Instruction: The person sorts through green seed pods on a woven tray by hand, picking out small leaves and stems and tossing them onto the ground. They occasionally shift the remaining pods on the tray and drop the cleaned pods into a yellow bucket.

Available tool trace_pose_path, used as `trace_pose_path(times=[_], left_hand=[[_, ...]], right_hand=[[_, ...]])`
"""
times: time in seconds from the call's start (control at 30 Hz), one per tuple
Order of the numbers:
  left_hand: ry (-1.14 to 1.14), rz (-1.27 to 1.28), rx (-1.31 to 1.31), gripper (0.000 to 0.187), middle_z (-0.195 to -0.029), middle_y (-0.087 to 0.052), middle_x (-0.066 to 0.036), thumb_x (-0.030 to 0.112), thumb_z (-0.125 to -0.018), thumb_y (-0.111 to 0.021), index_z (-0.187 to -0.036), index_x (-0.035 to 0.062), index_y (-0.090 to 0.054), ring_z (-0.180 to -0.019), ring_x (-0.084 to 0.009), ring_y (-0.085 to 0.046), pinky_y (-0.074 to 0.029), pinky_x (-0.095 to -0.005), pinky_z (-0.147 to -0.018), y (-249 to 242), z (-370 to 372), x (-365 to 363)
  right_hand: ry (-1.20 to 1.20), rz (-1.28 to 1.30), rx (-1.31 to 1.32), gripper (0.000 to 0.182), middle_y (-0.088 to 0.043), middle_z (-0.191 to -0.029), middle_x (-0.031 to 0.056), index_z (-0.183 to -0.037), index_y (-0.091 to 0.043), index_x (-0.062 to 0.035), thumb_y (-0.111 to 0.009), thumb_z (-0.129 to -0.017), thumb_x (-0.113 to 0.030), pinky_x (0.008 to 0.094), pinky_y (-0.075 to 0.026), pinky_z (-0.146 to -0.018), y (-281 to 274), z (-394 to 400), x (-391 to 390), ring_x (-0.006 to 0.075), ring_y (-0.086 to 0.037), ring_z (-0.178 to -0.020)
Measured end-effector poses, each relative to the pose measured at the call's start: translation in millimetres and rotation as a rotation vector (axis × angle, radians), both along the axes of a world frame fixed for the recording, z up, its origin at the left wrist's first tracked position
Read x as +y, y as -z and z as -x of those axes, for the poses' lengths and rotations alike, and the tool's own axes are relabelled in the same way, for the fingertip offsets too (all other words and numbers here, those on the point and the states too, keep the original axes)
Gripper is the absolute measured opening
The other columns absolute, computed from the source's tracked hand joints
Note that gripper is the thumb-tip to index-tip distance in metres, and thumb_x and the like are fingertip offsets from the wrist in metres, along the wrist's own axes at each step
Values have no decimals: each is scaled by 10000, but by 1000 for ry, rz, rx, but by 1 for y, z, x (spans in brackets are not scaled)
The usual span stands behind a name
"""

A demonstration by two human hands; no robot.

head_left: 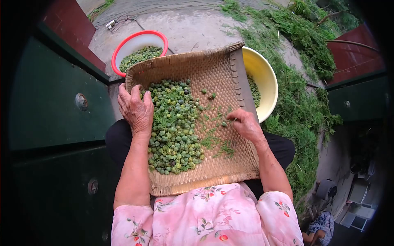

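A woven bamboo winnowing tray (pixel 213 69) rests on my lap. A heap of small green seed pods (pixel 174 127) fills its left half. My left hand (pixel 136 108) lies flat against the left edge of the heap, fingers together and pressing on the pods. My right hand (pixel 245 123) is on the right side of the tray, its fingertips pinched among loose green sprigs (pixel 217 143) scattered on the weave; I cannot tell whether it holds one.
A red-rimmed bowl (pixel 123 47) with green pods sits on the concrete beyond the tray. A yellow bowl (pixel 262 71) with some pods stands at the right. Cut green branches (pixel 303 61) pile up on the right. Dark green metal doors stand on both sides.
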State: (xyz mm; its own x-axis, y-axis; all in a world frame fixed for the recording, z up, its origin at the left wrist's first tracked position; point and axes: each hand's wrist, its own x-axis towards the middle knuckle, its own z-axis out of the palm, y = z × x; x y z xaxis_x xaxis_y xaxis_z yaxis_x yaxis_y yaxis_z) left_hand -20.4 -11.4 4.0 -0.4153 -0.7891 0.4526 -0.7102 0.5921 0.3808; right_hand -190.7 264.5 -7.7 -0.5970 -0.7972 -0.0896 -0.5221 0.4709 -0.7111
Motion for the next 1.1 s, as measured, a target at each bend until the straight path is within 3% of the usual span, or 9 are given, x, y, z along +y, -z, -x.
trace_pose_path(times=[0.07,0.2,0.33,0.43,0.53,0.63,0.8,0.93,1.1], left_hand=[[3,-4,-2,324,-1333,-429,-204,179,-742,-714,-1040,78,-635,-1201,-373,-434,-377,-464,-974,-1,0,0],[3,-14,6,321,-1335,-427,-205,177,-740,-716,-1035,77,-639,-1204,-372,-433,-377,-466,-975,-2,0,1],[-9,-31,7,319,-1341,-421,-205,171,-742,-713,-1036,73,-640,-1211,-373,-427,-372,-464,-981,-1,0,2],[-1,-41,11,321,-1345,-416,-205,167,-743,-709,-1039,66,-639,-1216,-374,-422,-369,-464,-985,-3,0,2],[7,-32,11,328,-1348,-411,-205,163,-740,-706,-1043,56,-638,-1219,-374,-418,-369,-465,-984,-2,0,2],[7,-33,12,326,-1348,-410,-202,165,-738,-708,-1039,57,-640,-1216,-373,-419,-372,-467,-979,-1,-1,2],[3,-18,13,327,-1345,-411,-196,166,-735,-709,-1036,59,-640,-1211,-369,-420,-376,-469,-972,1,-1,1],[3,-40,21,321,-1347,-408,-194,163,-736,-705,-1033,60,-641,-1216,-368,-415,-377,-471,-971,1,0,0],[0,-38,11,319,-1347,-407,-193,167,-737,-701,-1032,59,-641,-1220,-367,-411,-379,-471,-970,1,-1,0]], right_hand=[[62,67,142,178,-632,-879,166,-938,-663,-13,-651,-763,-40,386,-489,-761,11,16,-5,322,-622,-820],[210,-116,538,175,-624,-863,170,-948,-667,-17,-603,-786,-8,386,-485,-773,41,17,-17,349,-608,-859],[11,120,134,153,-615,-837,149,-916,-670,-12,-610,-776,-4,381,-484,-765,37,11,-31,326,-612,-830],[55,226,220,165,-591,-859,166,-922,-656,-44,-598,-770,-15,416,-469,-772,43,11,-53,349,-586,-858],[86,261,362,213,-604,-893,145,-978,-658,-33,-645,-765,-21,377,-479,-774,38,14,-77,318,-597,-864],[0,111,438,228,-583,-930,142,-979,-652,-32,-667,-752,-41,393,-472,-783,38,14,-89,326,-574,-889],[60,135,336,207,-550,-914,147,-944,-637,-30,-675,-742,-59,403,-465,-787,62,27,-94,330,-552,-890],[127,211,297,184,-522,-944,153,-922,-635,-54,-666,-741,-61,437,-469,-804,51,25,-108,333,-532,-956],[58,31,456,137,-499,-954,168,-902,-592,-32,-608,-766,-47,442,-466,-809,54,12,-126,349,-527,-945]])
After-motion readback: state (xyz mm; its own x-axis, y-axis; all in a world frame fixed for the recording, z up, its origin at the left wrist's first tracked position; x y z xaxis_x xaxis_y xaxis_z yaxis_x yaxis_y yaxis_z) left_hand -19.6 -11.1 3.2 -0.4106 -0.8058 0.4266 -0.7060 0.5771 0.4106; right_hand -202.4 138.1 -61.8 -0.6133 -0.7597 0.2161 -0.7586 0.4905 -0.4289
